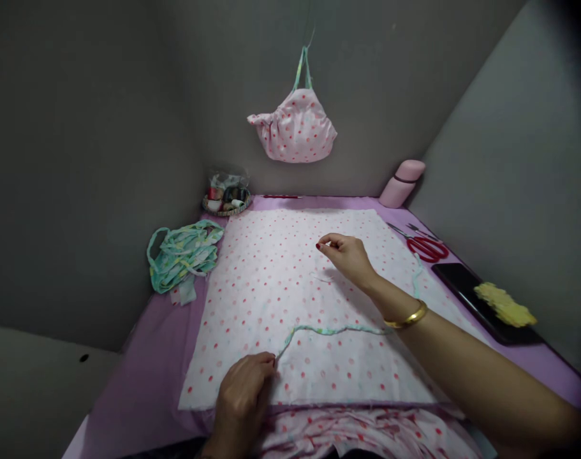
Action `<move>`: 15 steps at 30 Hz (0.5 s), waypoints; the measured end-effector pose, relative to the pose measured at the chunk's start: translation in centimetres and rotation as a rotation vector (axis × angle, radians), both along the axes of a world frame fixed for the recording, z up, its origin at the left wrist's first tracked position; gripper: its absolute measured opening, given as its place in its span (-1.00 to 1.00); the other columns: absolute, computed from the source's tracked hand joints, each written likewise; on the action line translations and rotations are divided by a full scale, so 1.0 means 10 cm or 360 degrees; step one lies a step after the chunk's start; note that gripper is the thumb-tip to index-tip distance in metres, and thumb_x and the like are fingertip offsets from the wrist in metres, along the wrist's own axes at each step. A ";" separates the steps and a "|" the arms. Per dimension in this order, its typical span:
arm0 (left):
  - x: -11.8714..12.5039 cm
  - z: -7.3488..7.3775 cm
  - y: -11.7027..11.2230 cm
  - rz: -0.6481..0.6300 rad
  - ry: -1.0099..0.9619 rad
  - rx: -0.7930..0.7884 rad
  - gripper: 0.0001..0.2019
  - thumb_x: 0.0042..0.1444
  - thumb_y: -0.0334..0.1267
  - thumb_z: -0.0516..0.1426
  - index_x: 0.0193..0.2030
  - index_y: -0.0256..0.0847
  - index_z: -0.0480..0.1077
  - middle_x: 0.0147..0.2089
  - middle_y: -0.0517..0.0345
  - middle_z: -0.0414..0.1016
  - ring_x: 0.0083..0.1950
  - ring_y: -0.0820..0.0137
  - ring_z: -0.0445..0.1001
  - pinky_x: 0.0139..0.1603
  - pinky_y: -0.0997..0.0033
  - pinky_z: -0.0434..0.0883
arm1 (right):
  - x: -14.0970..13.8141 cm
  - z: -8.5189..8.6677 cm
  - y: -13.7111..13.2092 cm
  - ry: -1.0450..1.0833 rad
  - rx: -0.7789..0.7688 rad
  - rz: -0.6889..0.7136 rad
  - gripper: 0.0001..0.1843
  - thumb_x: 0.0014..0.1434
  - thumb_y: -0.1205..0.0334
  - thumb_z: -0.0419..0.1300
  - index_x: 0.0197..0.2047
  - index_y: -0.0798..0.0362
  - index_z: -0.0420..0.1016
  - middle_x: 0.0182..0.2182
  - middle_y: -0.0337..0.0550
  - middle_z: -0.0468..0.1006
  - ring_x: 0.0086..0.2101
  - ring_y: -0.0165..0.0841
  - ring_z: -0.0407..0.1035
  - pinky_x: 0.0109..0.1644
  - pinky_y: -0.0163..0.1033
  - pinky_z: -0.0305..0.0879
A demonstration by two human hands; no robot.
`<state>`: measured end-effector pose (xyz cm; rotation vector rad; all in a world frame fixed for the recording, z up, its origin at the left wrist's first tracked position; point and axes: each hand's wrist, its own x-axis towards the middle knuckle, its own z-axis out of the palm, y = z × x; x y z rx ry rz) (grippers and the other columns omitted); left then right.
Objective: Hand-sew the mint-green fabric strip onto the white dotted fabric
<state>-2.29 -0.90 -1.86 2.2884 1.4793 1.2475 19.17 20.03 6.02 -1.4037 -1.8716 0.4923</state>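
A thin green fabric cord (335,331) lies in a wavy line across white cloth with red dots (261,274). At the cord's left end, my left hand (245,392) rests on the cloth's near edge, its fingers pinching the tip. My right hand (347,258) is raised above the middle of the cloth, thumb and forefinger pressed together. Whatever is in that pinch is too small to make out. Just below it, a wisp of white thread (323,278) shows against the cloth. My right forearm, with a gold bangle, covers part of the cord.
Left of the cloth sits a bundle of green fabric strips (185,255), with a basket of thread spools (227,203) behind it. Red-handled scissors (426,248), a phone (462,296) with a yellow piece on it and a pink flask (401,185) stand right. A dotted pouch (302,131) hangs ahead.
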 end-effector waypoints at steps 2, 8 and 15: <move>0.00 -0.01 0.00 -0.0012 0.0002 -0.0001 -0.84 0.18 -0.50 0.01 -0.31 -0.19 0.33 -0.28 0.08 0.55 -0.22 0.36 0.53 -0.20 0.36 0.45 | 0.00 0.00 0.00 -0.0016 -0.0007 -0.0005 -0.77 0.05 0.09 0.13 -0.42 0.04 0.50 -0.69 -0.31 0.27 -0.62 -0.44 0.09 -0.50 -0.31 -0.05; 0.00 -0.02 -0.01 0.0027 0.0010 -0.0048 -0.84 0.18 -0.50 0.01 -0.30 -0.18 0.33 -0.27 0.08 0.55 -0.22 0.36 0.53 -0.19 0.35 0.45 | -0.02 0.01 0.02 -0.0098 -0.0070 0.0078 -0.82 0.06 0.14 0.13 -0.40 0.04 0.49 -0.68 -0.32 0.29 -0.61 -0.43 0.14 -0.49 -0.32 -0.01; 0.02 0.01 0.03 0.0152 -0.0047 -0.0136 -0.86 0.19 -0.42 0.03 -0.17 -0.20 0.36 -0.30 0.07 0.55 -0.28 0.36 0.54 -0.27 0.39 0.48 | 0.26 0.30 0.19 -0.0172 -0.0060 0.0059 -0.89 0.08 0.30 0.10 -0.33 0.07 0.45 -0.63 -0.31 0.30 -0.59 -0.43 0.13 -0.50 -0.32 -0.02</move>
